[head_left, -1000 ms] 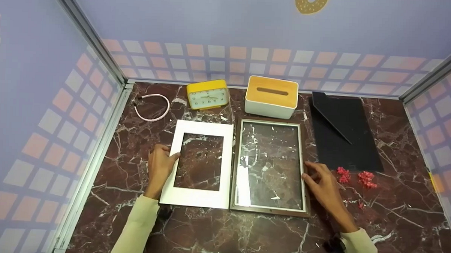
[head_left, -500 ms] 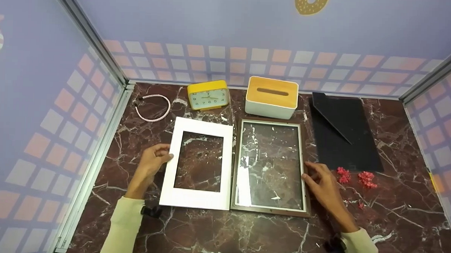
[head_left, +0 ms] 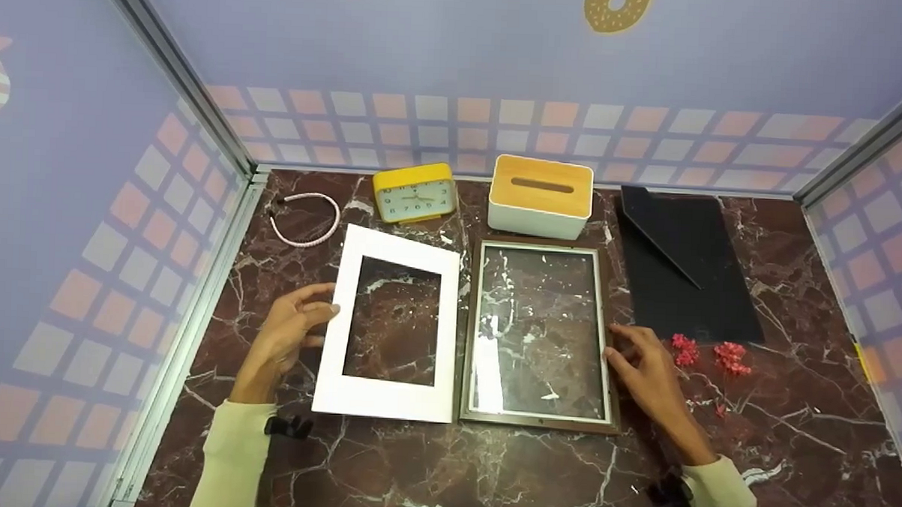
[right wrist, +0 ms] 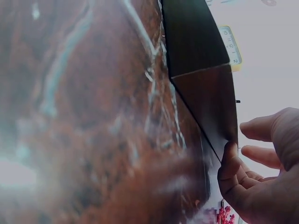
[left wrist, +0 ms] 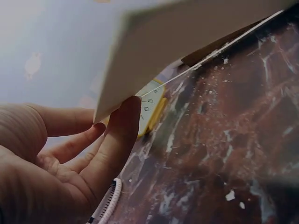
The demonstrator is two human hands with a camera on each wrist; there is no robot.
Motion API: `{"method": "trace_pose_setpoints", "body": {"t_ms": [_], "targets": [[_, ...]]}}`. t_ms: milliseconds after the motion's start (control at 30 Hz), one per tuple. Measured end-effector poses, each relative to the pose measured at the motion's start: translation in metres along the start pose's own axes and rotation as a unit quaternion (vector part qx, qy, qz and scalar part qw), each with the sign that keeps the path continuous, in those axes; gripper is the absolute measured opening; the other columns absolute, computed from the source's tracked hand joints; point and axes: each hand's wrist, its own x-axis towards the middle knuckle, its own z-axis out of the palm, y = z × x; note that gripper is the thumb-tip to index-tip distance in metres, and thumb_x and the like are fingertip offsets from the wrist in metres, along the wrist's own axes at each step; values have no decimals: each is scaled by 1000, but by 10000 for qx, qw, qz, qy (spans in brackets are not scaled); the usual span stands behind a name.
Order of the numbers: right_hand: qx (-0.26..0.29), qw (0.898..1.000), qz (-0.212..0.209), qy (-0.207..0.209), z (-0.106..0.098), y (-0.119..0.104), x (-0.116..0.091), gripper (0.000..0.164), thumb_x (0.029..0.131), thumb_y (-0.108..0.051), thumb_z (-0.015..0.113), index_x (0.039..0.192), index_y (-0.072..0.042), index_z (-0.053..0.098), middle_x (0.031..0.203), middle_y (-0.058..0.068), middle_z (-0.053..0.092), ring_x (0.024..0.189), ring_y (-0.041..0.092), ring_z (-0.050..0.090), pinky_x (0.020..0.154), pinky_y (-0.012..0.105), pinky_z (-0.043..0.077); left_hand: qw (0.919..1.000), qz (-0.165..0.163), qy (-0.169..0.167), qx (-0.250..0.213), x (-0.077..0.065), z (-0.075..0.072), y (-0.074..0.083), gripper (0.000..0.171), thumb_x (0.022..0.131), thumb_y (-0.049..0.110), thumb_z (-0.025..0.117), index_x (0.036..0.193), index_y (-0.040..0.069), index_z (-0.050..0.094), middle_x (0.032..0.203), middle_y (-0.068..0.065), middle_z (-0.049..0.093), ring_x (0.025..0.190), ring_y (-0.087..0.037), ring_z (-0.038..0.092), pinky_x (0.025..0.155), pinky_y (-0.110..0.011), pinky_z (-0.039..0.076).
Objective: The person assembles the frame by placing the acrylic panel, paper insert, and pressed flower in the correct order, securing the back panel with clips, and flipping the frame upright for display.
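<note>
A white rectangular mat board (head_left: pixel 387 398) with a cut-out window is pinched by my left hand (head_left: pixel 287 326) at its left edge. In the left wrist view, thumb and fingers grip the edge of the board (left wrist: pixel 154 51), which is tilted with this side raised off the marble table. Right beside it, a brown picture frame (head_left: pixel 535 421) with a clear pane lies flat. My right hand (head_left: pixel 646 365) rests its fingertips on the frame's right side; the right wrist view shows a finger against the frame's outer wall (right wrist: pixel 205 98).
A yellow clock (head_left: pixel 415 196) and a tissue box (head_left: pixel 541 196) stand at the back. Left lies a headband (head_left: pixel 330 230). To the right are a black backing board (head_left: pixel 693 307) with its stand and red flower sprigs (head_left: pixel 732 357). Walls enclose the marble table (head_left: pixel 525 481).
My left hand has moved left and its side of the mat board has risen, tilting the board and shifting it slightly from the frame. My right hand has stayed at the frame.
</note>
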Motion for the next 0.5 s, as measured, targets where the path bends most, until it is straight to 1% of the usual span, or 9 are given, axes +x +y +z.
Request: {"method": "trace_pose_setpoints", "body": {"t_ms": [133,200,333,433,500], "targets": [[60,10000,46,61,0,-1,1,38,95,7,81,133,7,74,122,21,69,78,6,64,65,11,49,9999,87,72,-124,-6,-1,10,58,103,-1,71,158,-6,51,99,-1,75,77,-12,75,60,-26,64],[116,9999,18,107,0,-2,2,37,95,8,80,132,7,74,121,22,69,79,6,64,64,11,49,9996,144,107,-217,-9,0,14,58,103,-2,72,157,-6,52,98,-1,73,75,-12,73,59,-25,64],[203,9996,-65,210,0,-4,2,35,95,10,80,130,8,75,120,22,69,83,7,64,65,10,49,9986,246,139,-450,-13,3,21,57,103,-3,71,157,-5,53,96,-2,73,70,-12,73,54,-25,62],[228,9993,-137,273,0,-4,2,35,94,11,80,128,8,75,119,22,69,86,8,64,67,10,49,9975,319,140,-610,-14,6,27,57,103,-4,71,157,-4,52,95,-2,74,70,-13,75,57,-28,64],[207,9992,-170,296,1,-5,3,34,93,12,80,127,9,75,119,22,69,85,8,64,65,10,49,9965,398,140,-720,-14,8,30,57,103,-5,70,157,-4,52,94,-2,74,72,-15,76,62,-32,67]]}}
